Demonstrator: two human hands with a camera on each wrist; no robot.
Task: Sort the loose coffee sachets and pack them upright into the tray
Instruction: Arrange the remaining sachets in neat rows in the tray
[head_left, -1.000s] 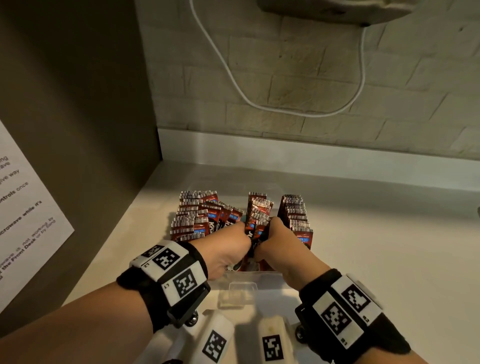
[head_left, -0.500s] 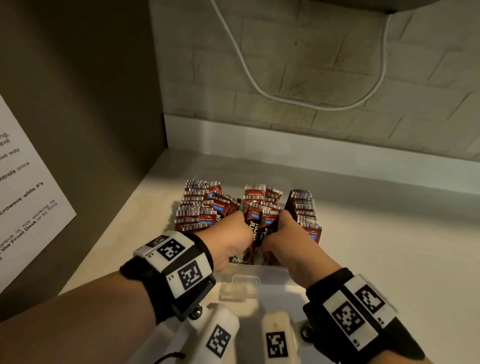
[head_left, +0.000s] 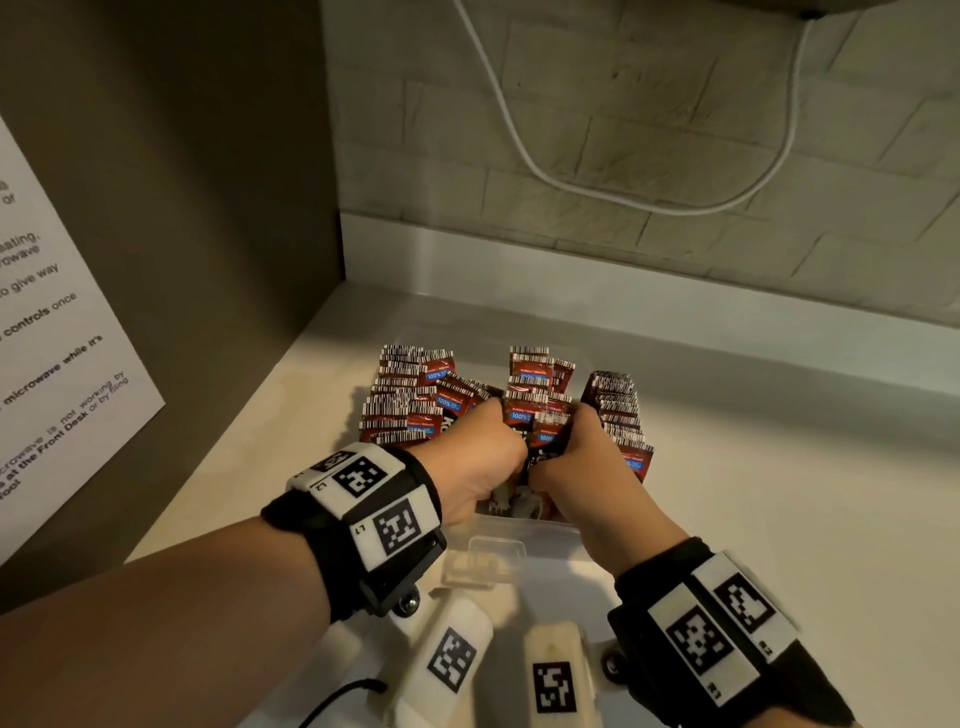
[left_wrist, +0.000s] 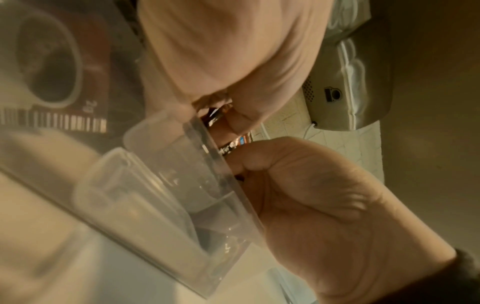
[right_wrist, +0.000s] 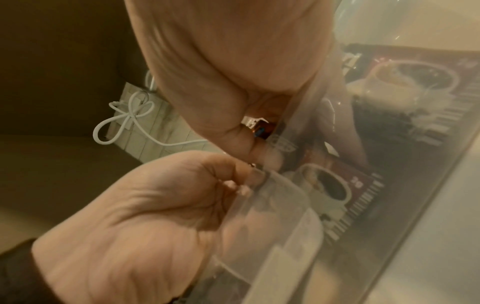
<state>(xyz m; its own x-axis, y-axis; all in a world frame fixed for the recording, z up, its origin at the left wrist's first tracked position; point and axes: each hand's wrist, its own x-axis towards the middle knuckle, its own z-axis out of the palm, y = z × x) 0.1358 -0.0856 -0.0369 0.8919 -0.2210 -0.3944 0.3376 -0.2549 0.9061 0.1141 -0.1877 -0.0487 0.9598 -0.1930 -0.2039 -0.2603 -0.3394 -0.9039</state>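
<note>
- The coffee sachets (head_left: 540, 410) stand in three rows inside the clear plastic tray (head_left: 524, 525), which sits on the pale desk (head_left: 779, 467) towards its back left corner, close to the dark side panel (head_left: 182, 208).
- The left row (head_left: 405, 400) and the right row (head_left: 618, 415) look packed upright; the middle row is looser, with several sachets tilted.
- The left hand (head_left: 478, 462) and the right hand (head_left: 582, 462) meet at the near end of the middle row, fingers curled, each clenched on a bunch of sachets from its own side.
- In the left wrist view the left hand (left_wrist: 324, 205) lies against the tray's near wall (left_wrist: 207, 164); in the right wrist view the right hand (right_wrist: 142, 216) does the same, and sachet fronts (right_wrist: 337, 195) with a cup picture show through the plastic.
- Handling, as a judgement: the sachets look light, thin and glossy, so they bend and slide past one another; a single one will flop, a bunch squeezed from both flat faces should stay upright.
- Best hold is probably low on the bunch's sides, leaving the crimped tops free.
- The tray looks light and may skid on the smooth desk if pushed.
- Room: a pale brick wall (head_left: 675, 130) behind, a white cable (head_left: 623, 200) looping across it, and a printed notice (head_left: 52, 338) on the left panel.
</note>
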